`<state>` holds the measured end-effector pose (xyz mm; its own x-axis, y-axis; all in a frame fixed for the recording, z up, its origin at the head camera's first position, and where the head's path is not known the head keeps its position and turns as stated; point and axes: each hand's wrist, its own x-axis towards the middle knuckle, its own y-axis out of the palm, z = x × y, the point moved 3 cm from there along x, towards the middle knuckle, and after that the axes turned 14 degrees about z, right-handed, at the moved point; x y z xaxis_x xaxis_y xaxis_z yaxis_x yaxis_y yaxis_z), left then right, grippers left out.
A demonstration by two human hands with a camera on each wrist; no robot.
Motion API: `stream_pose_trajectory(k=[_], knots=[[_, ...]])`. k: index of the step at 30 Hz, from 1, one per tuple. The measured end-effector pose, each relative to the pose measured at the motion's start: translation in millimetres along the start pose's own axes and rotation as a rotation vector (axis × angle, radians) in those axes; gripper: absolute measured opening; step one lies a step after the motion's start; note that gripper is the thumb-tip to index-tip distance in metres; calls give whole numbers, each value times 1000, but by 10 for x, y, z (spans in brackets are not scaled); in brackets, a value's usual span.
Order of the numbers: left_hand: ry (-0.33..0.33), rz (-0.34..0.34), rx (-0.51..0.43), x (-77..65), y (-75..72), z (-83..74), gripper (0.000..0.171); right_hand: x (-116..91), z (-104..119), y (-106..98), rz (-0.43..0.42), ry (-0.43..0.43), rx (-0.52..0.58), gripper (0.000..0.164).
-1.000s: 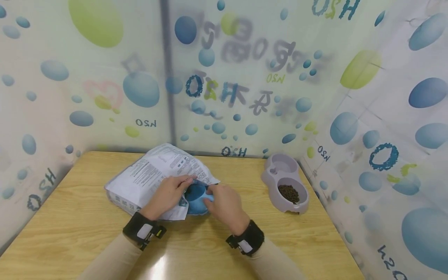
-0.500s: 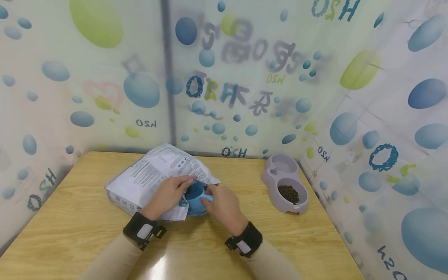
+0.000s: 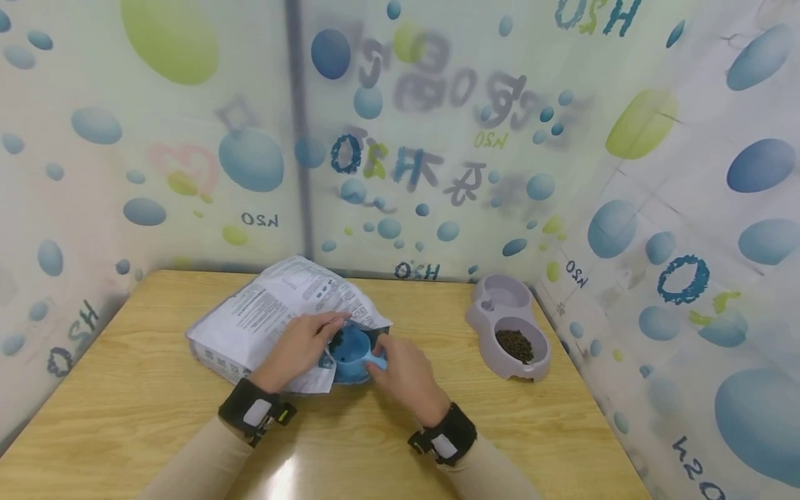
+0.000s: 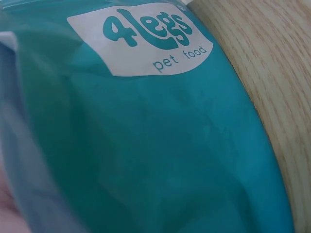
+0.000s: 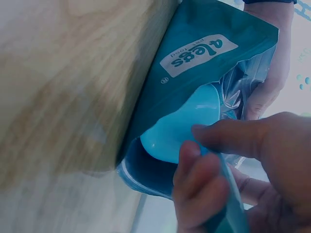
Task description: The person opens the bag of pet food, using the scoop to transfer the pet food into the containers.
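A pet food bag [image 3: 275, 305], white on top and teal underneath, lies with its mouth towards me. My left hand [image 3: 303, 351] holds the upper edge of the mouth; in the left wrist view only a blurred bit of it shows beside the teal side of the bag. With my right hand [image 3: 403, 371] I grip the handle of a light blue scoop [image 3: 351, 346]. The cup sits in the bag's mouth, a little dark kibble showing at its far left side. From the right wrist view, thumb and fingers [image 5: 201, 189] wrap the handle, and the bag's teal edge partly covers the cup.
A grey double pet bowl [image 3: 484, 323] stands at the back right of the wooden table [image 3: 156, 423]. Brown kibble [image 3: 515, 346] lies in its nearer basin. A patterned curtain [image 3: 387, 208] closes off the back and sides.
The scoop has tipped so that its inside and handle show more, and it sits further out in the mouth. My right hand shifted slightly down and right; the left stayed put.
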<state>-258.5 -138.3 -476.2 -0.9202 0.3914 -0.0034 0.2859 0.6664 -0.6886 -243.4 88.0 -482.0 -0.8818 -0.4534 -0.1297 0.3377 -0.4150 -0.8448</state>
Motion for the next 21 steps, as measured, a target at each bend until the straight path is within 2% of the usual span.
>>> stream_pose_trajectory(k=[12,21], knots=[[2,-8,2,-14,-16,-16,42,-44,-68,55,21,-59,57,21],[-5,-14,0,-11,-3,-7,42,-79,-144,62,66,-18,107,17]])
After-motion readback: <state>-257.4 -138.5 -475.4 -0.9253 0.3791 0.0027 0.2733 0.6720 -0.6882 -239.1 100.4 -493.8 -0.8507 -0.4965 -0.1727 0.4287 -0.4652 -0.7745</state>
